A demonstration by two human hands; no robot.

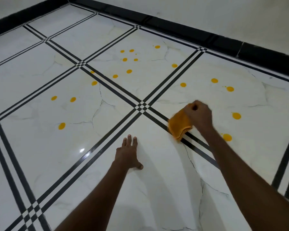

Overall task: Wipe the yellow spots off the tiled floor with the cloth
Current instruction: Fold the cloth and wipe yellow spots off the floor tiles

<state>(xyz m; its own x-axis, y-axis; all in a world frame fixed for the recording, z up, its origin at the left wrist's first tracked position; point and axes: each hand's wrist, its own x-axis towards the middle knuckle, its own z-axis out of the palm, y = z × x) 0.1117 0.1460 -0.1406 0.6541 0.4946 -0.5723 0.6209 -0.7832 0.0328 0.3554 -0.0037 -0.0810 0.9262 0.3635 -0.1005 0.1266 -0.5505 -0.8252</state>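
Several yellow spots dot the white marble-look tiled floor [165, 164]; one spot [227, 137] lies just right of my right forearm, another [236, 115] further right, and one [61, 126] sits at the left. My right hand [198, 115] is shut on a folded orange cloth [179, 126], which hangs down and touches the black stripe lines of the floor. My left hand [128, 153] rests flat on the tile with fingers spread, holding nothing.
Black double-stripe lines [141, 106] cross the floor in a grid. A black skirting board [207, 37] runs along the white wall at the back and right. More yellow spots [129, 71] cluster on the far middle tile.
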